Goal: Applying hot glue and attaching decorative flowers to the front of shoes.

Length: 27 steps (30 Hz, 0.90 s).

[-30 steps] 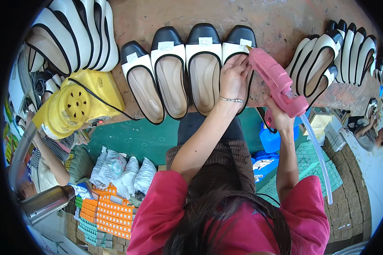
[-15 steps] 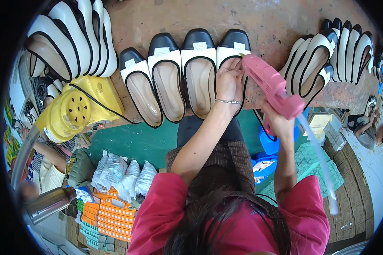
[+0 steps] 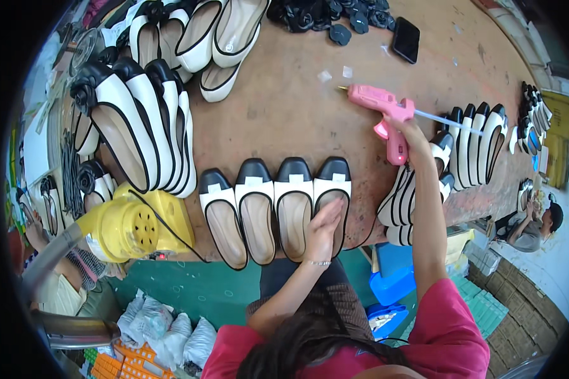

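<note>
I see my left hand (image 3: pixel 324 226) lying flat and open on the rightmost shoe (image 3: pixel 332 201) of a row of 4 (image 3: pixel 259 208) at the near edge of the table (image 3: pixel 284 120), palm pressing into its insole, gripping nothing. My right hand (image 3: pixel 403 129) is clenched around the handle of the pink glue gun (image 3: pixel 380 108), which sits up and to the right of that shoe, well apart from it. The gun's long axis runs nearly level across the table, nozzle pointing left, with a clear glue stick (image 3: pixel 446 120) trailing out of its back toward the right. The pressed shoe's long axis runs away from me, black toe farthest. So the shoe lies down and left of the nozzle, and the right hand is the one carrying the tool toward or away from it; I judge the left hand the nearer of the 2 to the shoe, being on it.
</note>
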Available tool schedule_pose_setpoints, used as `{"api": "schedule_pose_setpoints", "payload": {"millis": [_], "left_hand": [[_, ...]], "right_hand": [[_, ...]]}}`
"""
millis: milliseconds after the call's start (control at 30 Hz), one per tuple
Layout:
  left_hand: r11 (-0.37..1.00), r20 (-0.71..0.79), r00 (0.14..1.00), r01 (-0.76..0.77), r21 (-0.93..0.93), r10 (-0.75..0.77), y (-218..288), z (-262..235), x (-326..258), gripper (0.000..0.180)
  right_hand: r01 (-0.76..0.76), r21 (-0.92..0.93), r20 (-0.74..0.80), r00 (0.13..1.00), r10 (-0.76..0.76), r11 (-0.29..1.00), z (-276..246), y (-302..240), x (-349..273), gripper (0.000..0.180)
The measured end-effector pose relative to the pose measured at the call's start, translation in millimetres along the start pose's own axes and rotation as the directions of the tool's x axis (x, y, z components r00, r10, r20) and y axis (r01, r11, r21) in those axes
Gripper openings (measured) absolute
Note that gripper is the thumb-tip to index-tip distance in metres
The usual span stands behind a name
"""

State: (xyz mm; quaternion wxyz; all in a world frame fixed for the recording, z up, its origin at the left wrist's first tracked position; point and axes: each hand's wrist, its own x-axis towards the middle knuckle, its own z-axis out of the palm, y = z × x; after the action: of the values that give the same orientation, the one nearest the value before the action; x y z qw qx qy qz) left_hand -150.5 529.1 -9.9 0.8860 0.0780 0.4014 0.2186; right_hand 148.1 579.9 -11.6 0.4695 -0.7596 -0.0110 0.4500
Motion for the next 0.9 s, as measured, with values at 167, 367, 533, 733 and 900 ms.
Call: {"api": "schedule_pose_setpoints", "payload": {"millis": [167,367,533,733,900], "left_hand": [[0.993,-0.015,0.998,-0.059,0.099,0.06,15.1,-25.6,-22.6,0.049],[0.95,0.07,0.977,-0.211,0.229,0.2,34.4,-8.2,-21.2,0.038],[0.9,-0.012,0.937,-0.333,0.281,0.35,74.9,-7.8,-30.6,0.034],[0.917,-0.163,0.91,-0.395,-0.055,0.382,139.7,-5.1,-17.0,0.043],[0.879,-0.286,0.858,-0.468,-0.091,0.427,138.6,-17.5,-31.3,0.027]], "right_hand": [[0.295,-0.913,0.034,0.743,-0.668,0.281,60.2,-33.3,-21.1,0.031],[0.403,-0.856,0.453,0.283,-0.845,-0.324,145.5,-86.6,125.2,0.032],[0.638,-0.71,0.239,0.616,-0.75,0.298,148.2,-93.0,102.6,0.015],[0.2,-0.119,0.643,0.762,-0.077,0.973,184.9,-36.8,-113.2,0.036],[0.529,-0.247,0.525,0.777,-0.346,0.812,204.5,5.6,-169.6,0.029]]}}
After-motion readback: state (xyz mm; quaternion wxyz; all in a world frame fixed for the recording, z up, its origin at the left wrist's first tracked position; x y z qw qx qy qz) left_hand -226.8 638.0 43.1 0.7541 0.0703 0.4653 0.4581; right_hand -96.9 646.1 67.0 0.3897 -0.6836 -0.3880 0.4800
